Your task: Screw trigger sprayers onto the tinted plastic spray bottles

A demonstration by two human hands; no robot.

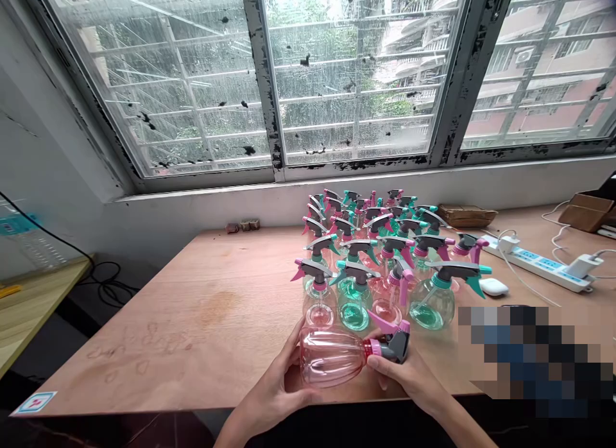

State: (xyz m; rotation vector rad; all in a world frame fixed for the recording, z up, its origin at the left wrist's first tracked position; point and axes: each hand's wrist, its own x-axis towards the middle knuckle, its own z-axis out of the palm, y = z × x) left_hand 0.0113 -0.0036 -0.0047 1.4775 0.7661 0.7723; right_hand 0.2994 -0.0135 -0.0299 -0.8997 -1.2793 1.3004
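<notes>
A clear pink spray bottle [333,357] lies on its side between my hands, above the table's front edge. My left hand [282,377] cups the base end of it, thumb below and fingers behind. At the neck, my right hand [397,368] grips near the pink collar and the grey-and-pink trigger head [397,342]. Just behind stand upright spray bottles in rows, among them a pink one [319,303], a green one [355,307] and a larger green one [432,303] with a teal trigger. The fingers behind the held bottle are partly hidden.
The wooden table [192,326] stands below a window. To the right are a white power strip [539,263] with plugs and cables, a white rounded case [493,287] and a brown box [466,216]. Small brown blocks [243,226] sit by the wall. A blurred patch covers the right front.
</notes>
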